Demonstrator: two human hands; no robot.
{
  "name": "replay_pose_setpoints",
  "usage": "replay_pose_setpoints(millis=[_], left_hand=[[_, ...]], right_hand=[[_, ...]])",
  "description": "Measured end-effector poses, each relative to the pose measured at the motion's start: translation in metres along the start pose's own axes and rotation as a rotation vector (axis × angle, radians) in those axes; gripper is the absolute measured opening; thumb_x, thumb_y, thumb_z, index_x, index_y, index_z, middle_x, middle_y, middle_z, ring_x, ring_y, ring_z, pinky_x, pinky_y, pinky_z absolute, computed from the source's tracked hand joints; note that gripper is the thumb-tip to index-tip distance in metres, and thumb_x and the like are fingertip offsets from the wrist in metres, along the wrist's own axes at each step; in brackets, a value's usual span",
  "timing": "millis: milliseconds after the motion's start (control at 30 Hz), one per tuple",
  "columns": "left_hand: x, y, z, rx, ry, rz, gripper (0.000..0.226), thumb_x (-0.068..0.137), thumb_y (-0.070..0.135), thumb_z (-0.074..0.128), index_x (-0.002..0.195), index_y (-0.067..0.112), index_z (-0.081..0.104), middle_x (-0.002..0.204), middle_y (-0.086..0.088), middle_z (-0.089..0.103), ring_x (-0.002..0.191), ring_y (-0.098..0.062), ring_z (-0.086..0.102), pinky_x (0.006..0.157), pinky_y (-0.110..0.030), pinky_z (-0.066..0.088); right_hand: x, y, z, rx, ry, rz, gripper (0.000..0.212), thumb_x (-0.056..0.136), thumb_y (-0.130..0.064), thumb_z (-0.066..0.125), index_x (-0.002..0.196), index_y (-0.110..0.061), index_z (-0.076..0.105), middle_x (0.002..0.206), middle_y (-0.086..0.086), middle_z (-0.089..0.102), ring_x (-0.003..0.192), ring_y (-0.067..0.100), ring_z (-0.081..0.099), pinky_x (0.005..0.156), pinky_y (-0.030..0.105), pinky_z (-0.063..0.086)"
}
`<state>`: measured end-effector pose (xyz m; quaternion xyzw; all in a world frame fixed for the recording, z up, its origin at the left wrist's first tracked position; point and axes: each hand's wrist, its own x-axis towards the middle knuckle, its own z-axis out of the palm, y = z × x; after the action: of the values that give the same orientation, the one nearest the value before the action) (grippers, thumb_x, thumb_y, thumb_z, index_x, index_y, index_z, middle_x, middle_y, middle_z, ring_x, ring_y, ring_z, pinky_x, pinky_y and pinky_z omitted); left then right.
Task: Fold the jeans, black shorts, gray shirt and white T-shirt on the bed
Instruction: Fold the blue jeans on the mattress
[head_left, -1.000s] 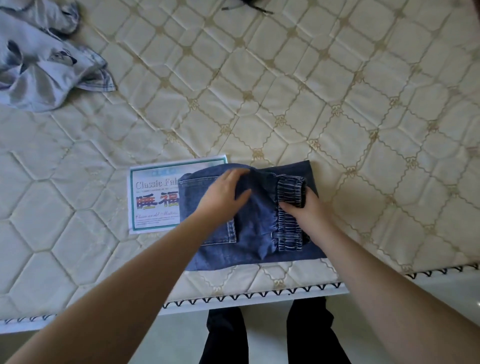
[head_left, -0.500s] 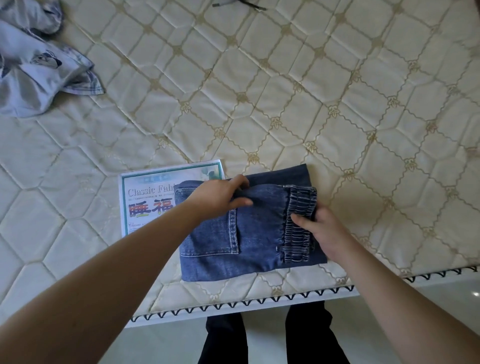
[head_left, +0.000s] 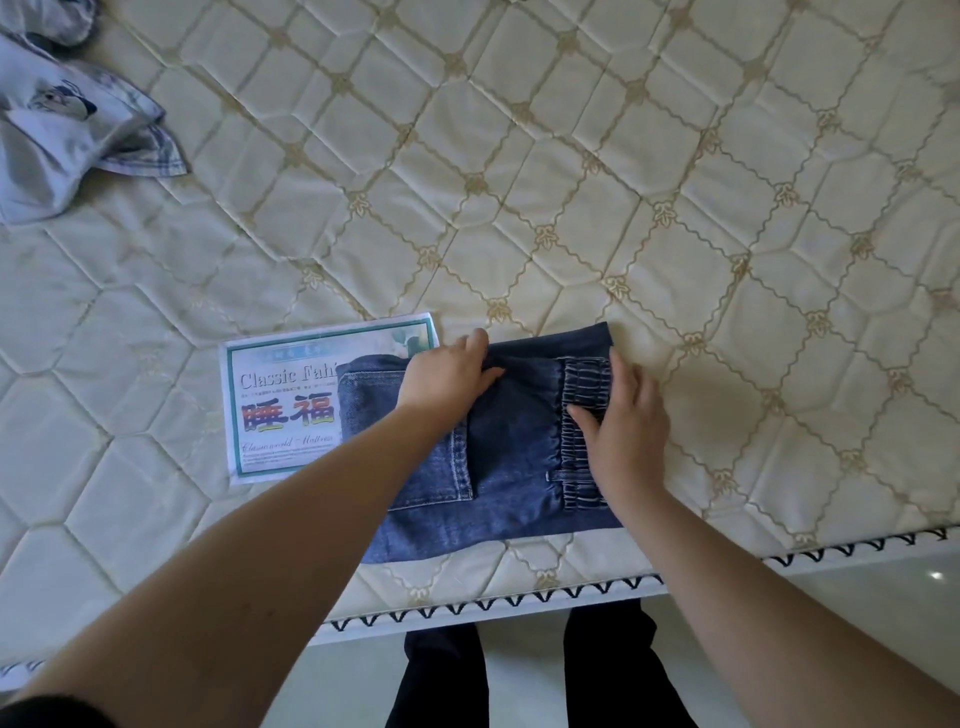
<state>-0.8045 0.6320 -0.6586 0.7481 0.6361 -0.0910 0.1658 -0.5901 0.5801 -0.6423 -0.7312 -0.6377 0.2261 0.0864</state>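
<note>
The left hand (head_left: 447, 379) presses flat on the folded jeans (head_left: 509, 457), fingers loosely bent over the far fold; the right hand (head_left: 623, 426) now lies spread on the elastic waistband, thumb on top, no longer tucked under its edge as a moment ago. The jeans sit at the near edge of the bed (head_left: 571, 182), overlapping the mattress label (head_left: 280, 405). The crumpled gray shirt (head_left: 57, 140) lies far left.
</note>
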Motion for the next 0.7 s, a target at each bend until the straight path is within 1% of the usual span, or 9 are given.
replay_pose_setpoints(millis=[67, 133, 167, 267, 333, 400, 467, 567, 700], left_hand=[[-0.003, 0.001, 0.004, -0.004, 0.151, 0.067, 0.026, 0.091, 0.037, 0.062, 0.09, 0.012, 0.056, 0.086, -0.006, 0.062, 0.081, -0.031, 0.06, 0.07, -0.038, 0.039], [-0.003, 0.003, 0.006, -0.072, 0.135, 0.055, 0.022, 0.089, 0.033, 0.064, 0.092, 0.011, 0.06, 0.09, -0.007, 0.063, 0.089, -0.031, 0.058, 0.078, -0.04, 0.039], [-0.003, 0.004, 0.007, -0.111, 0.097, 0.024, 0.023, 0.091, 0.033, 0.062, 0.098, 0.012, 0.059, 0.093, -0.007, 0.064, 0.092, -0.031, 0.058, 0.08, -0.04, 0.039], [-0.005, 0.002, 0.011, -0.125, 0.115, 0.021, 0.028, 0.095, 0.036, 0.055, 0.113, 0.014, 0.057, 0.103, -0.005, 0.064, 0.099, -0.029, 0.058, 0.085, -0.04, 0.04], [-0.016, 0.001, 0.013, -0.112, 0.293, 0.097, 0.033, 0.097, 0.033, 0.051, 0.12, 0.011, 0.06, 0.111, -0.007, 0.064, 0.105, -0.03, 0.059, 0.091, -0.041, 0.041], [-0.036, 0.004, 0.02, -0.121, 0.429, 0.179, 0.041, 0.1, 0.03, 0.046, 0.134, 0.009, 0.054, 0.133, -0.009, 0.057, 0.125, -0.028, 0.051, 0.108, -0.042, 0.035], [-0.065, 0.009, 0.034, -0.098, 0.382, 0.228, 0.051, 0.103, 0.033, 0.036, 0.149, 0.011, 0.037, 0.154, -0.007, 0.038, 0.144, -0.023, 0.032, 0.119, -0.041, 0.021], [-0.102, 0.011, 0.06, -0.001, 0.191, 0.205, 0.059, 0.104, 0.042, 0.025, 0.156, 0.015, 0.016, 0.162, -0.003, 0.016, 0.15, -0.019, 0.016, 0.121, -0.043, 0.013], [-0.103, 0.007, 0.078, 0.069, 0.023, 0.134, 0.065, 0.101, 0.051, 0.021, 0.156, 0.017, 0.016, 0.163, -0.001, 0.01, 0.15, -0.018, 0.011, 0.121, -0.042, 0.007]], right_hand=[[-0.005, -0.004, 0.001, -0.118, 0.088, -0.206, 0.062, 0.093, -0.019, 0.064, 0.148, -0.012, 0.037, 0.145, 0.013, 0.043, 0.129, 0.03, 0.043, 0.105, 0.046, 0.04], [-0.008, -0.01, 0.008, -0.148, 0.078, -0.399, 0.057, 0.095, -0.011, 0.058, 0.148, -0.01, 0.038, 0.151, 0.009, 0.038, 0.138, 0.027, 0.037, 0.114, 0.042, 0.031], [-0.011, -0.012, 0.012, -0.16, 0.038, -0.454, 0.055, 0.097, -0.015, 0.053, 0.149, -0.01, 0.035, 0.154, 0.008, 0.034, 0.142, 0.026, 0.032, 0.117, 0.041, 0.026], [-0.013, -0.006, 0.025, -0.232, -0.113, -0.44, 0.059, 0.102, -0.035, 0.039, 0.154, -0.013, 0.024, 0.162, 0.003, 0.018, 0.15, 0.02, 0.013, 0.121, 0.042, 0.017], [-0.009, 0.007, 0.031, -0.234, -0.192, -0.411, 0.063, 0.102, -0.043, 0.034, 0.156, -0.016, 0.018, 0.164, -0.001, 0.009, 0.151, 0.016, 0.004, 0.122, 0.042, 0.012], [-0.003, 0.015, 0.036, -0.236, -0.232, -0.404, 0.065, 0.101, -0.047, 0.031, 0.156, -0.017, 0.015, 0.164, -0.002, 0.006, 0.151, 0.014, 0.0, 0.121, 0.04, 0.008], [0.001, 0.017, 0.04, -0.251, -0.251, -0.411, 0.065, 0.1, -0.049, 0.028, 0.156, -0.018, 0.014, 0.164, -0.003, 0.005, 0.151, 0.014, -0.001, 0.121, 0.04, 0.007], [-0.001, 0.018, 0.042, -0.268, -0.253, -0.415, 0.066, 0.1, -0.049, 0.027, 0.156, -0.02, 0.008, 0.163, -0.006, -0.003, 0.15, 0.013, -0.005, 0.121, 0.04, 0.007], [0.002, 0.017, 0.046, -0.31, -0.305, -0.383, 0.067, 0.1, -0.051, 0.022, 0.156, -0.021, 0.001, 0.163, -0.008, -0.01, 0.147, 0.008, -0.017, 0.119, 0.037, -0.004]])
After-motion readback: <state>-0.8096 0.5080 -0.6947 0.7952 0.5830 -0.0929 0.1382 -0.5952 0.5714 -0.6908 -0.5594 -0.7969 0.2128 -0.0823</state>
